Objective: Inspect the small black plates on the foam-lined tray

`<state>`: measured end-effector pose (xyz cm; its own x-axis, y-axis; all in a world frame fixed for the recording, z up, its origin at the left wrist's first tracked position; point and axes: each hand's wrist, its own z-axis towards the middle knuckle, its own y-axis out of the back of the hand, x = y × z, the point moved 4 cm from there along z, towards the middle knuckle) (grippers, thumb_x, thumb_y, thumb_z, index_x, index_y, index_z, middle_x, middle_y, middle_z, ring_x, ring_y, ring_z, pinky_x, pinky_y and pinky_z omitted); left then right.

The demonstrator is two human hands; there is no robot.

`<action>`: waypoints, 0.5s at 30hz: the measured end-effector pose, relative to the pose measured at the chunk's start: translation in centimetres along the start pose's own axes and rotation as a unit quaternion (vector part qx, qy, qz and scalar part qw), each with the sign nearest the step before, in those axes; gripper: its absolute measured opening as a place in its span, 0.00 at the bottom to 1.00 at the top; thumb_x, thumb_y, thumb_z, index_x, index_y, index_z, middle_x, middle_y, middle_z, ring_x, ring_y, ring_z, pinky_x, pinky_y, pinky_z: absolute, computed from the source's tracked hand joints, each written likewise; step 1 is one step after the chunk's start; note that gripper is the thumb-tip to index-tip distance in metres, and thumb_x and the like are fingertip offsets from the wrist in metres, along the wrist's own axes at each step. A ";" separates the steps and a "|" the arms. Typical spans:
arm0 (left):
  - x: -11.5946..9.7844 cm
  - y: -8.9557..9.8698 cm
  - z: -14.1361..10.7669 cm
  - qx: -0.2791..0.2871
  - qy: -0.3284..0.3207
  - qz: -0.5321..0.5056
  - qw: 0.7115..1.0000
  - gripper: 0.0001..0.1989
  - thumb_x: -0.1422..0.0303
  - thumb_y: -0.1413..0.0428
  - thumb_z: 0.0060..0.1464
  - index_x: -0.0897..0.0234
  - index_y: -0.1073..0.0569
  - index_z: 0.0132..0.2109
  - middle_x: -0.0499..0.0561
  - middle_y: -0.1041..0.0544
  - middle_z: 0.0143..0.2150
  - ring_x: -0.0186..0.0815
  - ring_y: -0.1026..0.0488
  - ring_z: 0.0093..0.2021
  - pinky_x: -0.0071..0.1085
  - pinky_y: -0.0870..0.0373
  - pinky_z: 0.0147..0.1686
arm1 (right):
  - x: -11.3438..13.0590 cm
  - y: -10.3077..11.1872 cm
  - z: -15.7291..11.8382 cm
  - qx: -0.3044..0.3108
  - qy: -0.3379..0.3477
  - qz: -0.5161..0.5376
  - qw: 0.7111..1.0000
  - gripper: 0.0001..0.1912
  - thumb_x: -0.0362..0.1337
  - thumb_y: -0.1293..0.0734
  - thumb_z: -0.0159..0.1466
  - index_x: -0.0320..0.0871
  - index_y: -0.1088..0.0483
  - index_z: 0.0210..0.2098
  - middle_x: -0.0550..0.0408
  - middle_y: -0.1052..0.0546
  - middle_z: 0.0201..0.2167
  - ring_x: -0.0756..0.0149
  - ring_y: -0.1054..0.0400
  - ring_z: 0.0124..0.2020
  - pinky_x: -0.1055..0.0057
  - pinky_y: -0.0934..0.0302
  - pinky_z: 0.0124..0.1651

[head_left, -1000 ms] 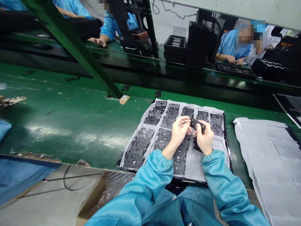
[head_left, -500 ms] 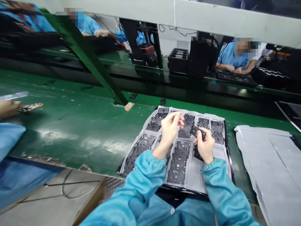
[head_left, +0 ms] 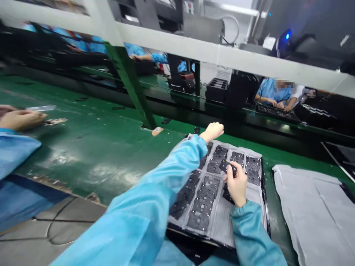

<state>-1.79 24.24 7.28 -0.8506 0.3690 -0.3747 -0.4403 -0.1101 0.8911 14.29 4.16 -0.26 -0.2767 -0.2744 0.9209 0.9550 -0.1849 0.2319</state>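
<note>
A tray (head_left: 219, 236) lined with white sheet holds several rows of flat black parts (head_left: 203, 203) in its compartments. My right hand (head_left: 237, 183) is over the tray's right half, its fingers closed on a small black part (head_left: 227, 167) with tiny gold dots. Stretched out past the tray's far edge is my left hand (head_left: 213, 132), fingers curled together; whether anything is inside them is hidden. My left sleeve covers the tray's left side.
A second tray under a white sheet (head_left: 316, 207) lies at the right. A green post (head_left: 133, 88) rises from the green bench (head_left: 97, 147). Another person's hands (head_left: 22, 118) are at the far left. Across the bench, people work beneath a white beam (head_left: 222, 55).
My left hand has moved from above the tray to beyond its far edge, and its fingers have closed. My right hand still holds the black part. The view has tilted upward.
</note>
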 end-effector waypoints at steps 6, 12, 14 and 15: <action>-0.6 -2.1 -11.1 0.001 0.023 -0.415 0.909 0.13 0.64 0.43 0.56 0.68 0.29 0.45 0.55 0.22 0.35 0.31 0.28 0.23 0.25 0.35 0.22 | 0.0 -0.8 0.6 0.060 -0.089 0.160 0.981 0.18 0.48 0.33 0.62 0.43 0.35 0.46 0.64 0.30 0.16 0.70 0.33 0.16 0.76 0.37 0.19; -1.6 -4.2 -17.8 -0.091 0.095 -0.511 0.850 0.14 0.59 0.42 0.55 0.68 0.30 0.38 0.49 0.25 0.28 0.26 0.32 0.19 0.22 0.37 0.20 | 0.3 -0.8 0.5 0.062 -0.094 0.199 0.974 0.18 0.46 0.31 0.61 0.43 0.37 0.44 0.65 0.29 0.17 0.72 0.33 0.15 0.78 0.36 0.19; -1.5 -4.3 -18.0 -0.105 0.094 -0.519 0.843 0.14 0.59 0.42 0.56 0.67 0.30 0.38 0.49 0.25 0.29 0.25 0.32 0.20 0.22 0.38 0.20 | 0.2 -0.4 0.8 0.049 -0.087 0.186 0.977 0.18 0.47 0.31 0.61 0.42 0.36 0.44 0.65 0.29 0.17 0.73 0.33 0.15 0.78 0.35 0.19; -1.5 -4.3 -18.0 -0.108 0.098 -0.525 0.838 0.14 0.59 0.42 0.55 0.67 0.30 0.38 0.50 0.25 0.29 0.25 0.32 0.20 0.22 0.38 0.20 | 0.0 -0.2 1.0 0.039 -0.085 0.178 0.980 0.18 0.47 0.32 0.62 0.42 0.36 0.45 0.65 0.29 0.18 0.73 0.32 0.16 0.78 0.35 0.19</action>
<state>-3.85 7.58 -0.59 0.0173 0.2110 -0.9773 -0.9998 0.0086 -0.0158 14.20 5.13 0.05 0.0915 -0.1469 0.9849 0.9948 -0.0310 -0.0970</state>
